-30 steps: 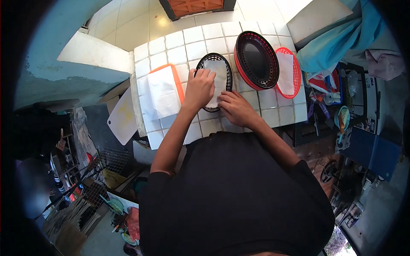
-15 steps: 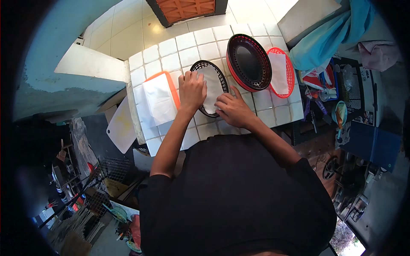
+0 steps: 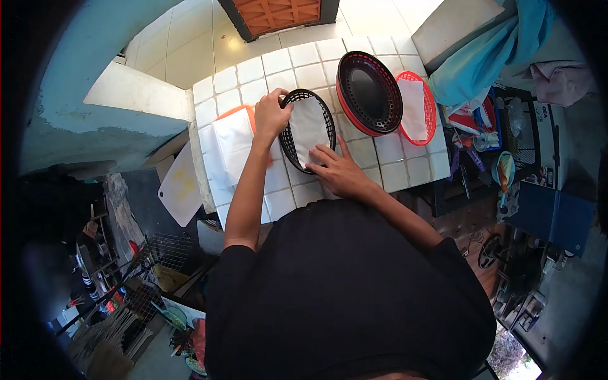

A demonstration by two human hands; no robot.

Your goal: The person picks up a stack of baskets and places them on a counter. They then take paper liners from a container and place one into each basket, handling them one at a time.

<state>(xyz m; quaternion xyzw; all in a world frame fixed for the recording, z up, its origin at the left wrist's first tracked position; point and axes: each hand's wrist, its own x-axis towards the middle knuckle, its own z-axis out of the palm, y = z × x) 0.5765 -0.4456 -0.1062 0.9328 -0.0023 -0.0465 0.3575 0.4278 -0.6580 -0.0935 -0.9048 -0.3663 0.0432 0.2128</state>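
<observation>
Nearest to the person, the right hand (image 3: pixel 339 171) lies flat on the white tiled counter (image 3: pixel 380 152), fingers spread, its fingertips pressing the near edge of the white paper liner (image 3: pixel 308 126) inside the black oval basket (image 3: pixel 285 136). The basket sits on the counter in front of the person, tilted a little, with the liner covering most of its floor. Just beyond, the left hand (image 3: pixel 271 115) curls over the basket's left rim, fingers closed on the rim. Touching that hand's outer side is an orange tray (image 3: pixel 244 113) bearing a stack of white paper sheets (image 3: pixel 231 145). Farther back and to the right, a stack of black and red baskets (image 3: pixel 369 92) leans against a red basket (image 3: pixel 423 104) lined with paper. A blue cloth (image 3: pixel 487 57) hangs beyond them.
</observation>
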